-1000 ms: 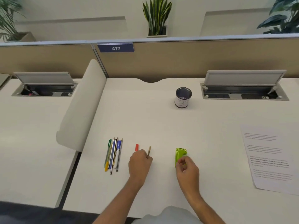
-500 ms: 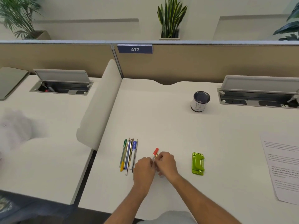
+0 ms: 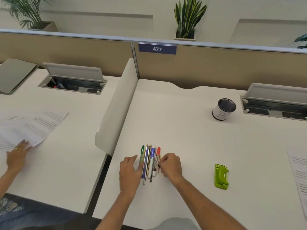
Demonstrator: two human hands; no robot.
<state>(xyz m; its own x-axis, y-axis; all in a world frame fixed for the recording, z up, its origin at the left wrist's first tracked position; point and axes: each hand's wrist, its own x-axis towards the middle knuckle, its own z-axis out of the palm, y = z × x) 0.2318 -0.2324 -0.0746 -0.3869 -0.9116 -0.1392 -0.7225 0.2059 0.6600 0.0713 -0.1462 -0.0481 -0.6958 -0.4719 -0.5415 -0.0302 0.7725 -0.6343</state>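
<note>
Lying tight on my white cubicle desk [image 3: 191,138], the many-coloured pens [image 3: 150,161] meet my flat left hand [image 3: 130,170] and pinching right hand [image 3: 171,165].

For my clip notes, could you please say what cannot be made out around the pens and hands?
All in the head view:
Row of coloured pens and pencils: the left hand hides the green pen's lower end.
Thin brown pencil: the right hand's curled fingers cover any pinch.
Black mesh cup with white label: inside too dark.
White printed sheet: cut by the right edge, text too small.
</note>
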